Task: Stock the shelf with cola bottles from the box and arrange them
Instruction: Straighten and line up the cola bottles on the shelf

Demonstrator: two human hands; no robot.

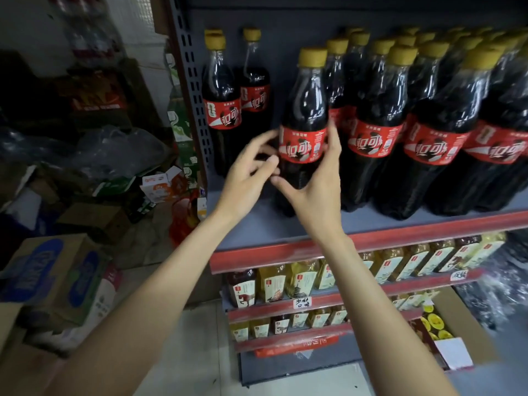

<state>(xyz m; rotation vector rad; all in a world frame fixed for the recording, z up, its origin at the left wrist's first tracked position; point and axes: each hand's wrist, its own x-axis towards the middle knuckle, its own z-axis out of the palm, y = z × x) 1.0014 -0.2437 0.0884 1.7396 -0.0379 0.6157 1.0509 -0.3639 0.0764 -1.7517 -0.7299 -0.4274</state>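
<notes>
A cola bottle (307,110) with a yellow cap and red label stands near the front of the grey shelf (257,224). My right hand (317,184) wraps its lower body, thumb low on the left, fingers up the right side of the label. My left hand (251,170) hovers at the bottle's left side with fingers spread, fingertips touching or nearly touching the label. Two cola bottles (223,104) stand at the shelf's back left. Several cola bottles (434,121) fill the right part. The open cardboard box (454,335) sits on the floor, bottom right, showing yellow caps.
The shelf's perforated grey upright (190,90) rises at left. Lower shelves hold yellow and dark tea bottles (300,278) behind red rails. Cartons (57,281), plastic wrap and clutter cover the floor at left. Bare shelf lies between the back-left pair and the held bottle.
</notes>
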